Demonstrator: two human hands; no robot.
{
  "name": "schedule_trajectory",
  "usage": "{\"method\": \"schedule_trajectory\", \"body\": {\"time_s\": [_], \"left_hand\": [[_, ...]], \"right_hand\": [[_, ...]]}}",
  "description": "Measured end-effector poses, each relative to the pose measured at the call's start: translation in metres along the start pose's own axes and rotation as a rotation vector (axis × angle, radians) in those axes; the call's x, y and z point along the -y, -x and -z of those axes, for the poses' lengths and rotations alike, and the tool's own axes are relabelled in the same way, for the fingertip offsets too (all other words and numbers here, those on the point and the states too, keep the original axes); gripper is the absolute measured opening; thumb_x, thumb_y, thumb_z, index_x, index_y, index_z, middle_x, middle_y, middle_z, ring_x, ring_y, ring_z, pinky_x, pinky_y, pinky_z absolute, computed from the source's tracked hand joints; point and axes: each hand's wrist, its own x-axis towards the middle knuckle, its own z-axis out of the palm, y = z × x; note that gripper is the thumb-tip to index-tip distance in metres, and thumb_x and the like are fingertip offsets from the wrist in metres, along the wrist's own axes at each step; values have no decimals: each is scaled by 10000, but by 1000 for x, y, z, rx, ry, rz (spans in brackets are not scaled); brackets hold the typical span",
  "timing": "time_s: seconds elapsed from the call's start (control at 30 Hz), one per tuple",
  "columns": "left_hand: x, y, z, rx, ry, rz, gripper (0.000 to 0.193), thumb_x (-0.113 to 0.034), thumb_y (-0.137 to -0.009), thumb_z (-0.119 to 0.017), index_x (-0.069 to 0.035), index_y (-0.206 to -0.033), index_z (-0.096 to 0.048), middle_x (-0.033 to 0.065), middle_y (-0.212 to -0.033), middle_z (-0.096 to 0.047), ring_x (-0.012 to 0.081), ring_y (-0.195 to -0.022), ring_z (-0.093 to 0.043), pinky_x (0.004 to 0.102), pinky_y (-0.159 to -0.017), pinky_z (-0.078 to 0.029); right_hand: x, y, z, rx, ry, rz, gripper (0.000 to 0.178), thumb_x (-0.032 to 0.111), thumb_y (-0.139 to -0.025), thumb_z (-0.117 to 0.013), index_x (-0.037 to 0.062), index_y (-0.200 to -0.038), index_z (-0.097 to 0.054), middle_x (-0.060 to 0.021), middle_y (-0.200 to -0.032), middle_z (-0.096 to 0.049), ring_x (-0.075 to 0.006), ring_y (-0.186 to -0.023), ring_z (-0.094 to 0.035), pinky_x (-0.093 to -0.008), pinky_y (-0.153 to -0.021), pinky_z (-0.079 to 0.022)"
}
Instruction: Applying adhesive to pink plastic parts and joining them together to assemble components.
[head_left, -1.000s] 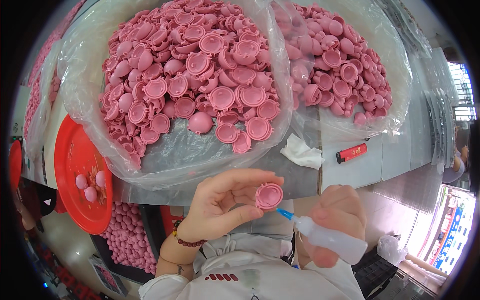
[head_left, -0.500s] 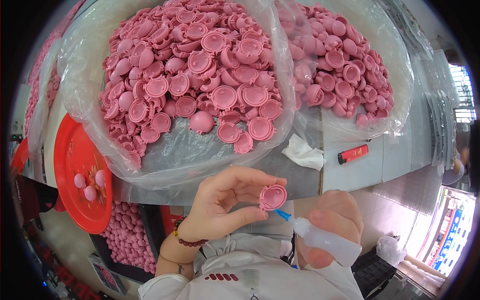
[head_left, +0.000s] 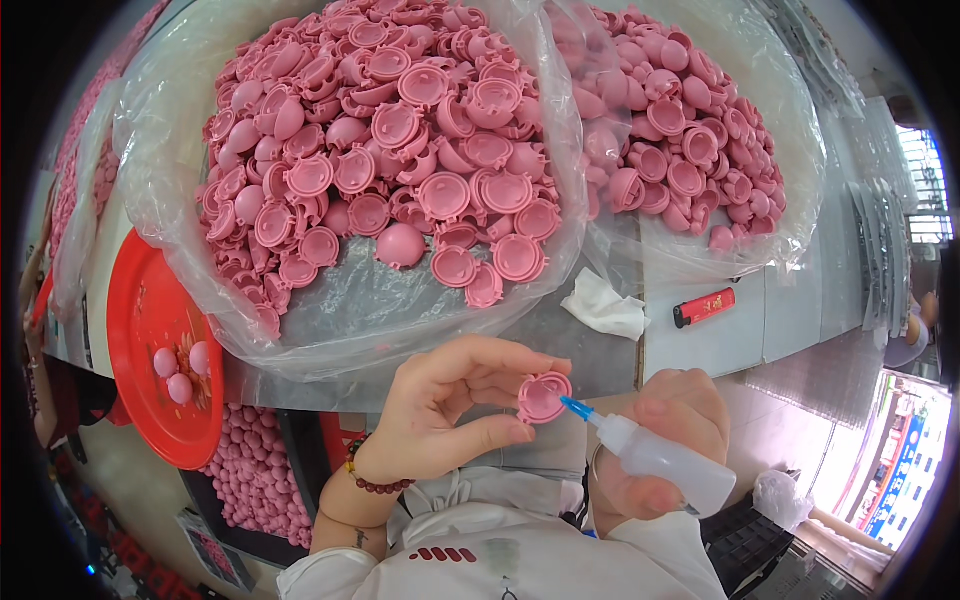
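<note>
Between the thumb and fingers of my left hand [head_left: 455, 405] is a pink plastic half-shell [head_left: 543, 398], its hollow side facing up. My right hand [head_left: 672, 440] is wrapped round a translucent white squeeze bottle [head_left: 668, 466] with a narrow blue nozzle [head_left: 577, 407]. The nozzle's tip lies at the right rim of the half-shell; whether it touches cannot be made out. Beyond my hands, a large clear plastic bag [head_left: 360, 290] lies spread with a heap of similar pink half-shells [head_left: 400, 125] in it.
A second bag holds more pink pieces [head_left: 690, 140] at the far right. Crumpled white tissue [head_left: 606, 305] and a red lighter [head_left: 704, 307] lie on the grey table. At left is a red tray [head_left: 135, 340] with 3 pink balls; below it stands a dark crate [head_left: 305, 440] of pink balls.
The blue nozzle has shifted from the half-shell's lower edge up to its right rim. My right hand has moved slightly right and up with the bottle; my left hand stays nearly still.
</note>
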Motion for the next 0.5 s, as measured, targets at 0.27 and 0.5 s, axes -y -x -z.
{"method": "schedule_trajectory", "body": {"time_s": [0.27,0.5], "left_hand": [[2,2,3,36,-16,-40,417,66,-717,-635,34,-1104,-484,175,-1124,-538,213,-1022,-547,321,-871,-447],[4,2,-1,-135,7,-59,453,-41,-633,-756,35,-987,-484,222,-1029,-565,229,-944,-585,320,-808,-484]], "right_hand": [[-2,3,-8,-123,214,22,559,496,-865,-366,-25,-772,-546,-72,-573,-434,-135,-446,-335,-263,-387,-209],[-2,8,-2,-95,31,51,365,352,-786,-599,-13,-795,-621,-65,-688,-597,-159,-472,-458,-267,-386,-341]]}}
